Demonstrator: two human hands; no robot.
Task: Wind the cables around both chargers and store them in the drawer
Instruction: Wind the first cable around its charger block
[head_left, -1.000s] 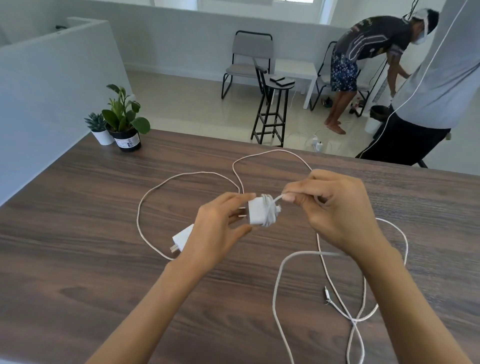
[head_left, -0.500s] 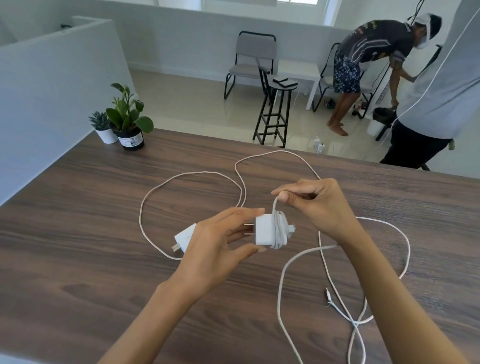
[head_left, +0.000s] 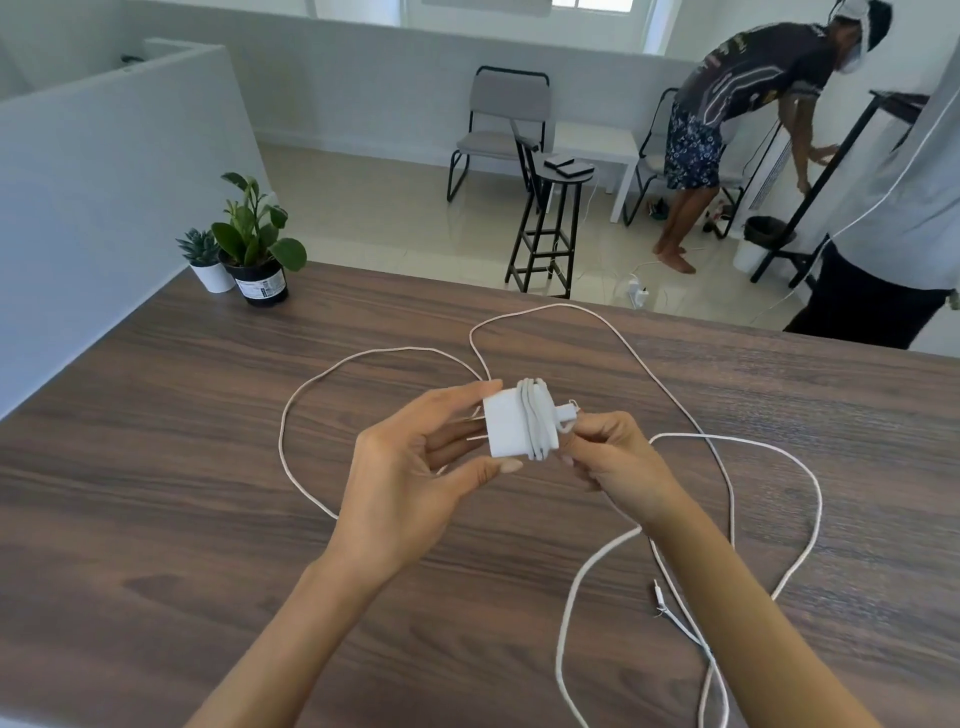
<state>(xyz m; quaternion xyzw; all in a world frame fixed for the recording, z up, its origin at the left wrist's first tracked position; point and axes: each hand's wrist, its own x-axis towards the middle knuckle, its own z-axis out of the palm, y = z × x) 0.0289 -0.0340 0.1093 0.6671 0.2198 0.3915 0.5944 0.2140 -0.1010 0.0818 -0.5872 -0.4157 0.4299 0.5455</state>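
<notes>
White and square, the charger (head_left: 506, 426) sits in the middle of the frame, held up above the table. A few turns of white cable (head_left: 537, 421) are wrapped round its right side. Two thin metal prongs stick out of its left side. The left hand (head_left: 410, 483) pinches the charger between the thumb under it and the fingers over it. The right hand (head_left: 613, 462) has its fingers curled and pinches the cable just beside the charger's right end.

The loose part of the cable lies in big loops on the table, to the right and lower right of the frame. A second white cable (head_left: 322, 384) makes a loop on the left.

The table (head_left: 156, 467) is dark brown wood. Two small potted plants (head_left: 244, 249) stand at its far left corner. Past the table, at the top of the frame, are a pale floor, a grey chair (head_left: 504, 124) and a tall black stool (head_left: 550, 218). A person in a dark shirt (head_left: 737, 98) bends over at the upper right.
</notes>
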